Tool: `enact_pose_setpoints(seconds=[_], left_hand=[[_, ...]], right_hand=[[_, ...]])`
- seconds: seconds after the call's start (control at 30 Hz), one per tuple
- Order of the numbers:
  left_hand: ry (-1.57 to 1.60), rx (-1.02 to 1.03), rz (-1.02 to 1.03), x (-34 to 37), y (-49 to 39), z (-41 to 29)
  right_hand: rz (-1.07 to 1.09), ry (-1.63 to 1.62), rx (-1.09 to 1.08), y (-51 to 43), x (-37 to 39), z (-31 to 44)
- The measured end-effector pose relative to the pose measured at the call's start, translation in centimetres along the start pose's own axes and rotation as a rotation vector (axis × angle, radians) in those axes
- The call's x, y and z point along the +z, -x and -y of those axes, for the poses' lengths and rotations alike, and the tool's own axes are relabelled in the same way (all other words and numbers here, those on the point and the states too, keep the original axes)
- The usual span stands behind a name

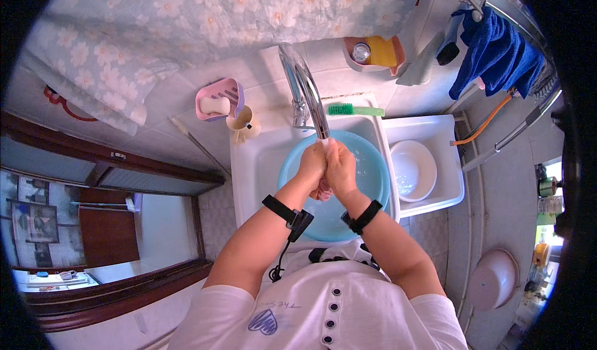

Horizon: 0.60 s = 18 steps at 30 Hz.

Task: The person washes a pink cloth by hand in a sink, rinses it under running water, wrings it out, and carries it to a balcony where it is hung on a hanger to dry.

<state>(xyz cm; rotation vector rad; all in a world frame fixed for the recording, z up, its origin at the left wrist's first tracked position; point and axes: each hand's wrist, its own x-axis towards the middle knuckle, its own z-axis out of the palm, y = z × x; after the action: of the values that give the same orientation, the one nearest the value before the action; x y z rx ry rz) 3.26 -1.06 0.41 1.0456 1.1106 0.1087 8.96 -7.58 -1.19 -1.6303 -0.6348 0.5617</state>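
Note:
My left hand and my right hand are pressed together just under the spout of a chrome faucet. Water runs from the spout onto them. A small pinkish, wrinkled shape shows below the hands; I cannot tell whether it is cloth or fingers. Most of the fingers are hidden. Beneath both hands, a light blue plastic basin with water in it stands in a white sink. Black straps circle both forearms.
A green brush lies on the sink's back rim. Left of the faucet are a pink soap dish with white soap and a beige cup. A second sink to the right holds a white basin. Blue towels hang upper right.

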Motion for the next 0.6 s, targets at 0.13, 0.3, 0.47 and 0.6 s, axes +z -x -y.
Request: enact_pose_setpoints(seconds=[0.13,0.3,0.47,0.6], left_hand=[[0.059,0.052,-0.011,0.9,0.9,0.2],[-0.156,0.381,-0.035,0.0,1.0,0.2],[-0.179,0.530,0.173,-4.0,0.9,-0.6],[-0.195,0.685,0.241,-4.0,1.0,-1.2]], right_hand=[[-0.040,-0.033,0.037,-1.7,-0.2,-0.7],[-0.018,-0.231,0.271,-3.7,-1.6,-2.7],[0.545,-0.067,0.292,-3.0,-7.1,-5.1],[0.599,0.058,0.407,-2.0,-7.0,-6.4]])
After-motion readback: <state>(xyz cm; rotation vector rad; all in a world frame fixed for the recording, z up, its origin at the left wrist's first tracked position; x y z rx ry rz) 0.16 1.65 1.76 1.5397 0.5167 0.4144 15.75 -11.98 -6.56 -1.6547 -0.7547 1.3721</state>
